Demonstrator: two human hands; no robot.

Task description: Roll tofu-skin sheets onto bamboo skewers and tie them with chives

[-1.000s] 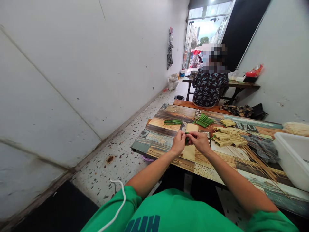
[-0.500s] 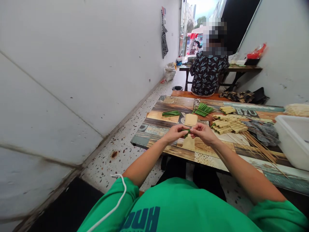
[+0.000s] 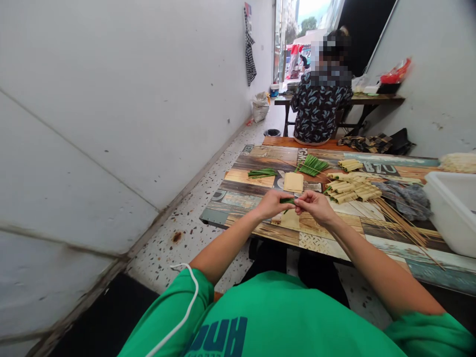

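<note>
Since a second ago, your hands have drawn slightly apart, and the short bundle of narrow green leaf strips [image 3: 287,201] has swung from upright to lying sideways between them. Your left hand [image 3: 270,204] grasps the bundle between thumb and fingers. Your right hand [image 3: 314,206] pinches with its fingertips at the bundle's right end; exactly how much it grips is too small to tell. The bundle is held just above a flat, pale yellow sheet [image 3: 291,219] on the wood-patterned table [image 3: 273,153]. Just beyond your hands sits a square stack of pale yellow sheets [image 3: 293,182], now uncovered by them. Past it, to your left, lies a loose bunch of green strips [image 3: 262,173], and to the right a spread row of green lengths [image 3: 312,165]. Near your right hand is a pile of pale yellow rolls with green filling [image 3: 345,190], with thin brown wooden sticks [image 3: 403,223], a crumpled grey cloth [image 3: 404,197] and a white plastic tub [image 3: 451,208] farther right.
</note>
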